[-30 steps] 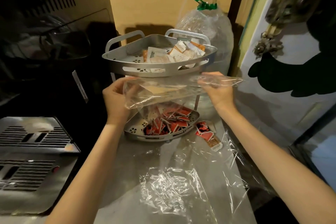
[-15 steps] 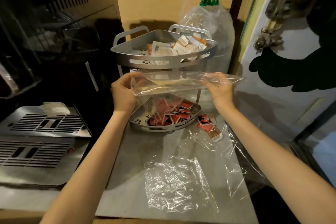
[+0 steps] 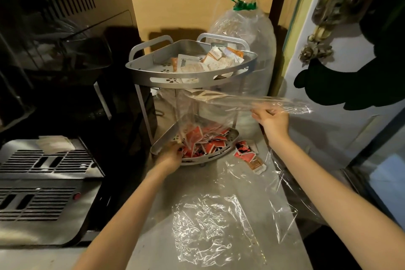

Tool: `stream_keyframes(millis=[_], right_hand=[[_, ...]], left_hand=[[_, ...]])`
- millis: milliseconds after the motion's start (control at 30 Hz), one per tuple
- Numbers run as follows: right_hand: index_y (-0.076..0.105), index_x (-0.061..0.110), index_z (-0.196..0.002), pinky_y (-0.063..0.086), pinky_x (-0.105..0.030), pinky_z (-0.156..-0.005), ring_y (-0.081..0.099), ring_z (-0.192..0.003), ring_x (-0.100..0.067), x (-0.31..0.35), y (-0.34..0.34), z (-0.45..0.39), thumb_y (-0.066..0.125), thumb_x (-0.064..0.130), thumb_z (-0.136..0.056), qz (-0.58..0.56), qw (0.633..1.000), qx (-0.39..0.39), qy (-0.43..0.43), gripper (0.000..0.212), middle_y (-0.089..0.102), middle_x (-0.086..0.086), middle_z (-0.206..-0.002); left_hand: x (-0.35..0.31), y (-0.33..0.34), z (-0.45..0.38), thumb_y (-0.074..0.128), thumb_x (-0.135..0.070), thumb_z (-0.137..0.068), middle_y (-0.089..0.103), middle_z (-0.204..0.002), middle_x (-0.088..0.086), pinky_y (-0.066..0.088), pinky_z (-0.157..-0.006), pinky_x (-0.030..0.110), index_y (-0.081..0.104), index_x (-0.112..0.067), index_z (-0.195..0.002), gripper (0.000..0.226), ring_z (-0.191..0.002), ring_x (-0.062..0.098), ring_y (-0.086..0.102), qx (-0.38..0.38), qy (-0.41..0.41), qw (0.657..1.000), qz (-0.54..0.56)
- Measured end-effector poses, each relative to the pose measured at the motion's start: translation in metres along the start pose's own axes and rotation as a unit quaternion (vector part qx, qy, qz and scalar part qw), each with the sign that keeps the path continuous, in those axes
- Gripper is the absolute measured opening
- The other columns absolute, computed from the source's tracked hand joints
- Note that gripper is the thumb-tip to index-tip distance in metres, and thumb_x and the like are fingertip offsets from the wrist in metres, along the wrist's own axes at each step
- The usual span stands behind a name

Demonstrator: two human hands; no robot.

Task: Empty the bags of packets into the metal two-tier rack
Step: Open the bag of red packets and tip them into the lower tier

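Head view is showing the right hand pinching the upper edge of a clear plastic bag and holding it up between the tiers of the metal two-tier rack, which is standing at the counter's far edge. Its lower end is draping into the bottom tier, where the left hand is reaching in at the front rim with fingers curled among the red packets; whether they are gripping anything I cannot tell. Pale packets are lying in the top tier, a few spilled packets are lying just right of the rack, and an empty bag is lying flat near the counter's near edge.
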State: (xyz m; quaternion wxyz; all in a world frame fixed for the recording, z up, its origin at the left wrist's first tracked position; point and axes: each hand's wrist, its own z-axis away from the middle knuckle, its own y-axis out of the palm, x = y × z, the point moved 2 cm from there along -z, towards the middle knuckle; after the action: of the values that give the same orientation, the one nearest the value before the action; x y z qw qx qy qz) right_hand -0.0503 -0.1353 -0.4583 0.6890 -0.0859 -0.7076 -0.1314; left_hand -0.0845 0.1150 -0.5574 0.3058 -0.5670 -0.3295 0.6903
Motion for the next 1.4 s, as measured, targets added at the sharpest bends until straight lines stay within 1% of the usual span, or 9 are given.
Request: stream_keyframes(millis=[200, 500, 600, 733, 867, 1100, 1233, 1300, 1400], right_hand=[[0.061, -0.006, -0.096, 0.052, -0.036, -0.089, 0.061, -0.094, -0.029, 0.001, -0.007, -0.005, 0.063, -0.002, -0.081, -0.002, 1.000, -0.008, -0.020, 0.016, 0.062, -0.023, -0.101], [0.057, -0.013, -0.106, 0.055, -0.018, -0.069, 0.062, -0.081, -0.019, 0.002, -0.016, -0.021, 0.057, -0.005, -0.085, -0.028, 0.998, -0.043, -0.038, 0.023, 0.061, -0.007, -0.080], [0.058, 0.000, -0.082, 0.055, -0.016, -0.066, 0.060, -0.073, -0.010, 0.004, -0.019, -0.026, 0.057, -0.004, -0.085, -0.034, 0.997, -0.058, -0.033, 0.005, 0.059, -0.003, -0.077], [0.050, 0.018, -0.069, 0.053, -0.025, -0.068, 0.053, -0.065, -0.008, 0.015, -0.037, -0.040, 0.061, -0.007, -0.081, -0.033, 0.990, -0.135, -0.034, 0.030, 0.052, 0.002, -0.072], [0.053, 0.016, -0.078, 0.057, -0.022, -0.068, 0.063, -0.070, -0.011, 0.021, -0.050, -0.039, 0.060, 0.000, -0.084, -0.080, 0.991, -0.096, -0.050, 0.018, 0.060, -0.002, -0.079], [0.051, 0.018, -0.076, 0.052, -0.021, -0.049, 0.061, -0.053, -0.007, 0.012, -0.062, -0.022, 0.062, 0.012, -0.085, 0.013, 0.996, -0.089, -0.023, 0.015, 0.059, -0.002, -0.071], [0.053, 0.015, -0.075, 0.043, -0.016, -0.039, 0.054, -0.039, -0.001, 0.001, -0.073, -0.008, 0.062, 0.014, -0.085, 0.064, 0.996, -0.070, 0.000, 0.013, 0.059, -0.004, -0.066], [0.055, 0.013, -0.078, 0.041, -0.016, -0.039, 0.054, -0.042, -0.005, -0.006, -0.078, 0.001, 0.062, 0.014, -0.085, 0.070, 0.996, -0.049, 0.016, 0.011, 0.060, -0.006, -0.066], [0.057, 0.012, -0.079, 0.041, -0.016, -0.039, 0.053, -0.043, -0.007, -0.020, -0.086, 0.017, 0.063, 0.014, -0.085, 0.082, 0.995, -0.025, 0.041, 0.008, 0.062, -0.007, -0.065]], left_hand=[[-0.017, 0.022, -0.007, 0.030, -0.010, -0.097, -0.002, -0.157, -0.002, 0.017, -0.117, 0.039, -0.011, -0.034, -0.144, 0.067, -0.144, 0.023, 0.011, -0.009, 0.150, 0.984, -0.101], [-0.008, 0.037, -0.022, 0.027, -0.030, -0.097, -0.011, -0.156, -0.006, -0.001, -0.117, 0.038, -0.010, -0.028, -0.145, 0.061, -0.144, 0.012, -0.007, 0.051, 0.173, 0.961, -0.211], [0.001, 0.039, -0.024, 0.014, -0.042, -0.088, -0.008, -0.157, -0.006, 0.000, -0.117, 0.037, -0.005, -0.026, -0.146, 0.063, -0.145, 0.014, -0.006, 0.048, 0.182, 0.950, -0.250], [0.010, 0.041, -0.026, -0.002, -0.054, -0.073, -0.009, -0.157, -0.003, -0.005, -0.116, 0.034, -0.005, -0.021, -0.146, 0.080, -0.144, 0.013, -0.010, 0.050, 0.173, 0.950, -0.257], [0.008, 0.040, -0.026, 0.021, -0.049, -0.092, -0.009, -0.157, -0.002, -0.005, -0.117, 0.034, -0.005, -0.021, -0.147, 0.067, -0.144, 0.015, -0.009, 0.052, 0.156, 0.960, -0.226], [-0.013, 0.026, -0.004, 0.041, -0.031, -0.094, 0.015, -0.154, -0.004, 0.013, -0.117, 0.043, 0.020, -0.026, -0.144, 0.055, -0.143, 0.021, 0.011, 0.082, 0.112, 0.988, 0.069], [-0.033, 0.004, 0.025, 0.022, -0.044, -0.094, 0.057, -0.117, 0.016, 0.044, -0.092, 0.045, 0.054, -0.012, -0.115, 0.050, -0.110, 0.033, 0.054, 0.135, -0.006, 0.850, 0.509], [-0.037, -0.008, 0.035, 0.026, -0.073, -0.079, 0.061, -0.118, 0.016, 0.046, -0.088, 0.041, 0.052, -0.011, -0.121, 0.079, -0.107, 0.031, 0.058, 0.186, 0.036, 0.807, 0.560], [-0.041, -0.019, 0.050, 0.061, -0.080, -0.047, 0.068, -0.113, 0.006, 0.055, -0.076, 0.029, 0.055, -0.018, -0.118, 0.094, -0.102, 0.022, 0.065, 0.223, 0.095, 0.815, 0.527]])
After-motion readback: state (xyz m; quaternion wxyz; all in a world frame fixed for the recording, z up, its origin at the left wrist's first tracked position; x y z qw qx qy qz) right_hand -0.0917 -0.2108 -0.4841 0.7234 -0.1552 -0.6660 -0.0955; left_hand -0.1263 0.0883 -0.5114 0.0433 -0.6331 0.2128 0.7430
